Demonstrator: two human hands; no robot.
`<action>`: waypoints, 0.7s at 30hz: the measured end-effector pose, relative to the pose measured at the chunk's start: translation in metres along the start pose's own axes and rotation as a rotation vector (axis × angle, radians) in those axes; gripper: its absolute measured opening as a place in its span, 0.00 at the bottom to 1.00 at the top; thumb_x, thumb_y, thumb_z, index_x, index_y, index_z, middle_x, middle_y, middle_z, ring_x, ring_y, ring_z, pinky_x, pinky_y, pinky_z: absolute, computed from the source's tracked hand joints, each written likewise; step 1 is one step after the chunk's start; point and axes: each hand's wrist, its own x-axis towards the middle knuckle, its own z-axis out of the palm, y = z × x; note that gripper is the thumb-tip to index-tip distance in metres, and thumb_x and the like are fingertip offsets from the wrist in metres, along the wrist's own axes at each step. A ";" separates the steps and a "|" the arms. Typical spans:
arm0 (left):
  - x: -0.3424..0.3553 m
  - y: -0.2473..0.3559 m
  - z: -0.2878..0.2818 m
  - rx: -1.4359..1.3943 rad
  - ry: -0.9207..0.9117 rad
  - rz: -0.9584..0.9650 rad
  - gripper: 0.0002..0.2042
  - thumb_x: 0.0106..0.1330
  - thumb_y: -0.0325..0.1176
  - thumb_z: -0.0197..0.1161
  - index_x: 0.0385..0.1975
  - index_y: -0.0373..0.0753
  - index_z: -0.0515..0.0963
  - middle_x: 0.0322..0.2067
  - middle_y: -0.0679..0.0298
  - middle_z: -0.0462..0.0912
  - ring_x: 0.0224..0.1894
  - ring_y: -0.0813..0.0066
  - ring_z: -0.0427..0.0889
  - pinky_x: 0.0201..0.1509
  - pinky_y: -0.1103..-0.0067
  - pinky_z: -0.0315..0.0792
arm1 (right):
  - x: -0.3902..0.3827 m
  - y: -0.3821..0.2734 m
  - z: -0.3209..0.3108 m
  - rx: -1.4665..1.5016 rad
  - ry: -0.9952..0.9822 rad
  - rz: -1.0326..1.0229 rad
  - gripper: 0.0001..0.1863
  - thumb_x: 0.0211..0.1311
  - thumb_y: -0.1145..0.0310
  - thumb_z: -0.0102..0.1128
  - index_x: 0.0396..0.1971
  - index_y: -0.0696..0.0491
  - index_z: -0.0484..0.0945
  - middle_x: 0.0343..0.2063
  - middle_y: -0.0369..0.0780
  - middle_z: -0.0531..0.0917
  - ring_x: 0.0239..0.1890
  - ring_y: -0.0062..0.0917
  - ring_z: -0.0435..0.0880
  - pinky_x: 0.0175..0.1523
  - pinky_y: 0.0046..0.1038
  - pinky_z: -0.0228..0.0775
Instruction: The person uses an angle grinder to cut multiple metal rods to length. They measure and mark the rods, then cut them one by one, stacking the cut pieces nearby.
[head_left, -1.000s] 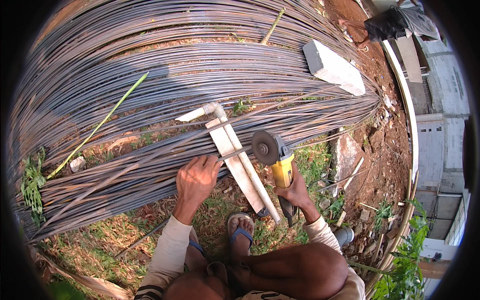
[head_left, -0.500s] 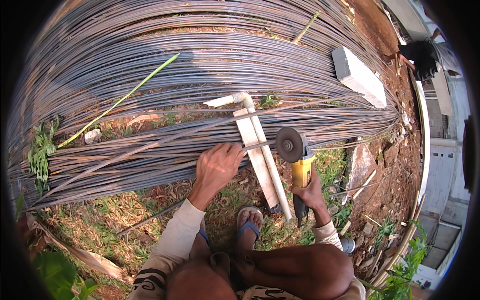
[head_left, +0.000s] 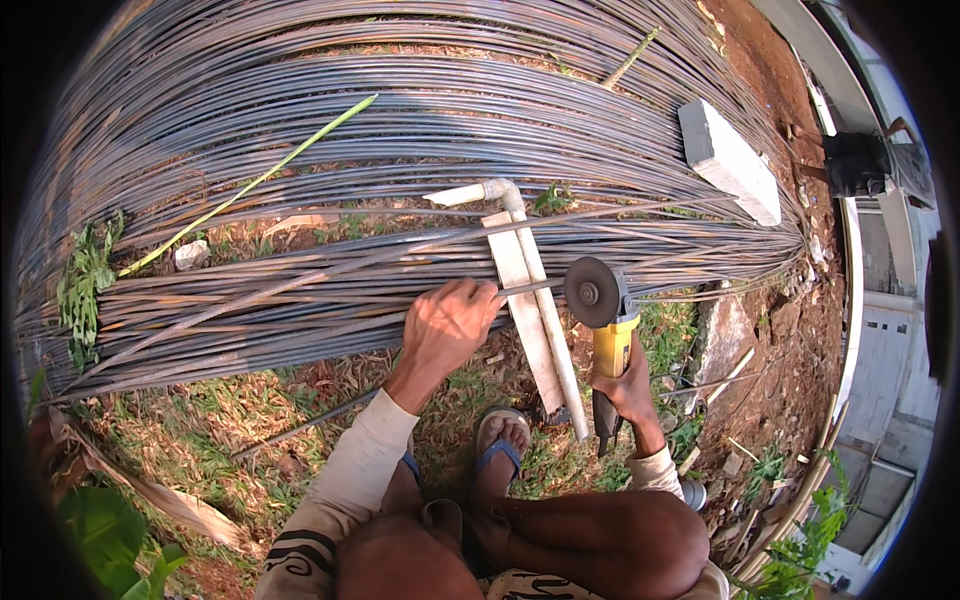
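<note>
My left hand is closed round a thin steel rod, which points right across a white board and a white plastic pipe. Fingers of my right hand wrap the yellow and black angle grinder, held upright with its dark disc at the top. In this view the rod's right end meets the disc's left edge; whether they touch I cannot tell. Beneath my left hand runs a long bundle of steel rods.
More rods spread across the far side, bearing a pale block and a green stalk. Broken concrete lies right of the grinder. My sandalled foot is on the grass. A person is at the far right.
The whole view has shifted slightly, so most things sit a little further right. My hands keep their grips, with rod and disc still lined up. The person at far right has changed position slightly.
</note>
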 end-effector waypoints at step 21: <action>-0.003 -0.003 0.003 -0.009 -0.046 -0.020 0.10 0.71 0.40 0.69 0.42 0.41 0.85 0.32 0.60 0.87 0.33 0.60 0.89 0.32 0.65 0.84 | 0.000 -0.003 -0.001 -0.006 -0.019 0.071 0.37 0.45 0.75 0.73 0.61 0.58 0.72 0.41 0.35 0.81 0.41 0.22 0.81 0.50 0.28 0.76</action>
